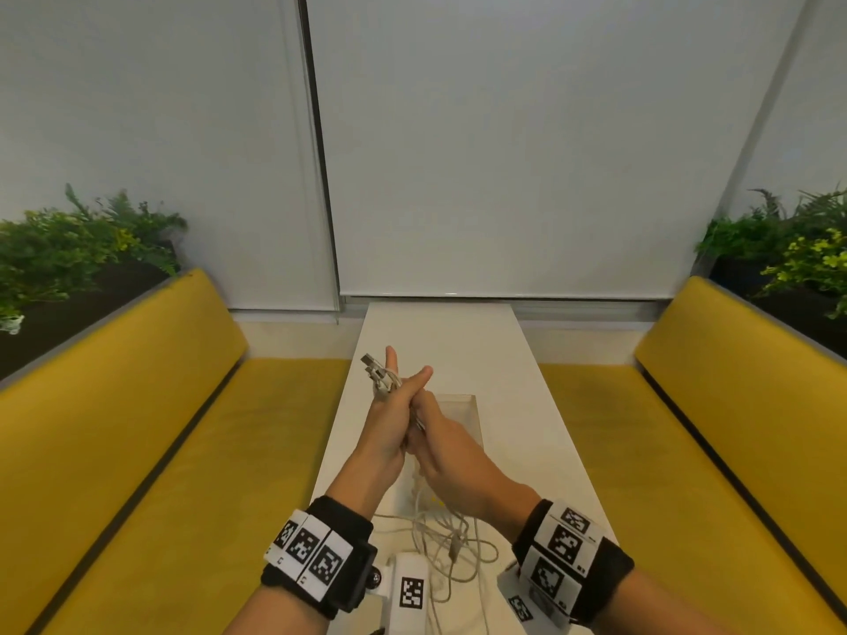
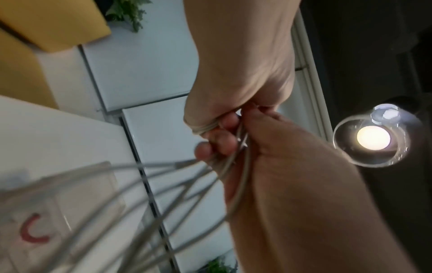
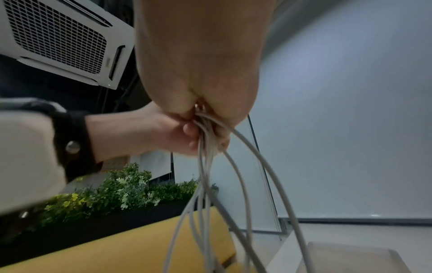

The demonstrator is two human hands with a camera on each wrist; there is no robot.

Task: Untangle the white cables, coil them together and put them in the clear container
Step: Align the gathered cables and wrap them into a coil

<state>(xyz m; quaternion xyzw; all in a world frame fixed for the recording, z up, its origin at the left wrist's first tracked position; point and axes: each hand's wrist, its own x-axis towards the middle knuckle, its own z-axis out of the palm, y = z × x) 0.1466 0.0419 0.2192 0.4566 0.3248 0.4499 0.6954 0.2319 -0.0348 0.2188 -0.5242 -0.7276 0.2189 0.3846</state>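
Observation:
Both hands are raised together over the white table (image 1: 541,405). My left hand (image 1: 392,407) holds the white cables (image 1: 451,540), with a turn of cable round its fingers (image 2: 203,127) and metal plugs (image 1: 372,366) sticking out past them. My right hand (image 1: 451,458) grips the same bundle just below, touching the left hand. From the hands several strands (image 3: 208,175) hang down in loose loops onto the near end of the table. The clear container (image 1: 470,417) lies on the table under the hands, partly hidden by them.
Yellow benches (image 1: 151,451) (image 1: 715,451) run along both sides of the narrow table. Planters with green plants (image 1: 68,254) stand behind them. White blinds close off the far end. A red mark (image 2: 32,230) shows through the container.

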